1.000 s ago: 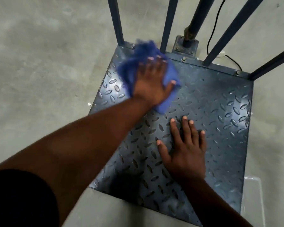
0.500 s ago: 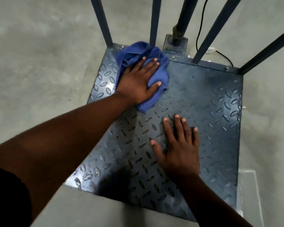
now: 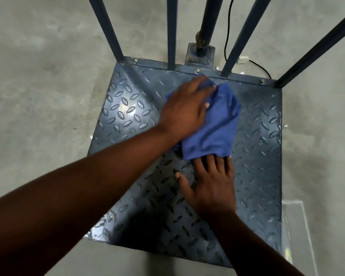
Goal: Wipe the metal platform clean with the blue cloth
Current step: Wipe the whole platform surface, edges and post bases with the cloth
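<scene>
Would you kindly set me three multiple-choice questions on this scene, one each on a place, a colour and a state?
1. Where is the cloth? A. in a bucket B. on the platform, under the left hand C. on a shelf
2. What colour is the cloth? A. red B. white C. blue
3. How is the right hand? A. flat on the platform B. clenched in a fist C. holding a brush
Answers: 1 B, the left hand presses it on the platform; 2 C, plainly blue; 3 A, it lies spread on the metal.

Left hand point(image 3: 184, 110) on blue cloth point(image 3: 213, 134)
</scene>
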